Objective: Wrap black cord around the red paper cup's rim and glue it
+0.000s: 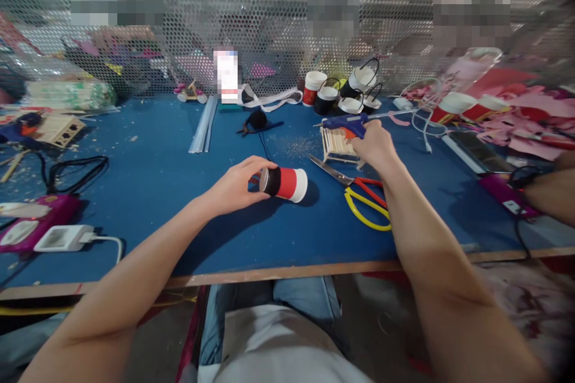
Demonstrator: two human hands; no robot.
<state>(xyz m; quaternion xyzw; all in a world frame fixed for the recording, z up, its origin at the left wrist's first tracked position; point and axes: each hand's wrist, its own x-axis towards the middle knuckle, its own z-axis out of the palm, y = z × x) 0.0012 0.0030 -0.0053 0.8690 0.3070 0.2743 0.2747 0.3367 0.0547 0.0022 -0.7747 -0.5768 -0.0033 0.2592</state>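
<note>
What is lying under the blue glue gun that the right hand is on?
The blue glue gun rests over a small rack of wooden sticks on the blue table. The right hand covers the rack's right end and the gun's handle, so the contact there is hidden.

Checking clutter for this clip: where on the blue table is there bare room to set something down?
Bare blue table lies left of the left hand and paper cup, bounded by the black cable and clear sticks. The near strip by the front edge, below the scissors, is also free. Crowded: around the right hand, glue gun and cups.
</note>
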